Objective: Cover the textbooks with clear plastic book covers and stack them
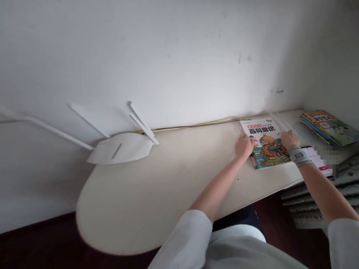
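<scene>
A picture book [269, 147] with a cartoon orange house on its cover lies flat on the cream tabletop. My left hand [244, 145] grips its left edge, thumb on the cover. At the right edge, my right hand [290, 140] is closed with its fingers curled against the book. A pale see-through strip [277, 121], perhaps clear film, shows beyond the book's upper right corner. Under the left edge, pages or another book peek out. A grey band with a small dark window [300, 155] is around my right wrist.
A stack of books [329, 127] lies at the table's right end. By my right wrist is a phone [319, 160] with a lit screen. A white router [120, 149] with long antennas stands at the left back. Cables [196, 123] run along the wall. Folded patterned fabric [305, 205] is below the right edge.
</scene>
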A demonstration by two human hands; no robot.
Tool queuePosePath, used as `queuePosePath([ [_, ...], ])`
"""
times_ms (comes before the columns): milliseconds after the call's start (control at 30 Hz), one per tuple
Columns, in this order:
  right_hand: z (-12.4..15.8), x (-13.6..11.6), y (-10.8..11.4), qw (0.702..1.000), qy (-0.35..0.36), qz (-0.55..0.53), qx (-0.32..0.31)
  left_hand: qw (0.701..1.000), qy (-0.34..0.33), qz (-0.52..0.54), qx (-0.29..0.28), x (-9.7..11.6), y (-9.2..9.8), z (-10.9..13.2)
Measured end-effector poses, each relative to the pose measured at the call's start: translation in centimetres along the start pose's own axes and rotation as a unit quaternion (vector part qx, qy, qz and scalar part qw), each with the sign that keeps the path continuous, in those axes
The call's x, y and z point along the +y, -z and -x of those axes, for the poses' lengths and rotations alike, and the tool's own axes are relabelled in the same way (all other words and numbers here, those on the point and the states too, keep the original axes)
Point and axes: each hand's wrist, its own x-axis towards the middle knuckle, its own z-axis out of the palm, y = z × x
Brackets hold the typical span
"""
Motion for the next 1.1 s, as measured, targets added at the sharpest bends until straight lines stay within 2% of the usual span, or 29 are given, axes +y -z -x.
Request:
queuePosePath([
  [167,0.6,-1.2,0.4,0.997,0.026,0.063,0.029,0.999,-0.008,-0.041,0.027,0.2,0.7,-0.1],
  [233,0.6,-1.5,0.4,0.995,0.031,0.081,0.039,0.997,-0.036,-0.063,0.037,0.8,1.0,0.6],
  [300,0.4,-1.7,0.4,0.994,0.035,0.095,0.046,0.987,-0.133,-0.092,0.023,1.7,1.0,2.0],
  [367,0.3,-1.8,0.3,0.992,0.041,0.104,0.053,0.955,-0.27,-0.122,-0.024,2.8,0.7,3.8],
  [433,0.4,-2.0,0.4,0.991,0.047,0.109,0.059,0.92,-0.35,-0.157,-0.087,3.5,0.1,5.5],
  [500,0.5,-2.0,0.6,0.99,0.056,0.111,0.065,0.907,-0.349,-0.194,-0.132,3.9,-0.5,6.6],
  [600,0.7,-1.3,1.3,0.987,0.075,0.111,0.088,0.911,-0.319,-0.214,-0.153,3.9,-1.0,6.8],
  [667,0.6,-0.1,1.8,0.987,0.044,0.089,0.123,0.913,-0.313,-0.211,-0.156,3.9,-1.0,6.4],
  [733,0.3,1.6,2.0,0.988,-0.023,0.055,0.142,0.912,-0.308,-0.21,-0.17,3.9,-0.8,6.1],
  [800,-0.2,3.4,2.0,0.991,-0.088,0.016,0.097,0.91,-0.306,-0.212,-0.184,4.0,-0.7,5.9],
  [900,-0.8,5.4,1.6,0.992,-0.125,-0.017,0.01,0.909,-0.315,-0.201,-0.182,3.9,-0.5,5.9],
  [1033,-1.2,6.0,1.8,0.99,-0.134,-0.029,0.021,0.915,-0.347,-0.143,-0.148,3.6,0.2,6.1],
  [1100,-1.5,5.9,2.2,0.993,-0.108,-0.037,0.03,0.916,-0.366,-0.12,-0.117,3.5,1.0,6.3],
])
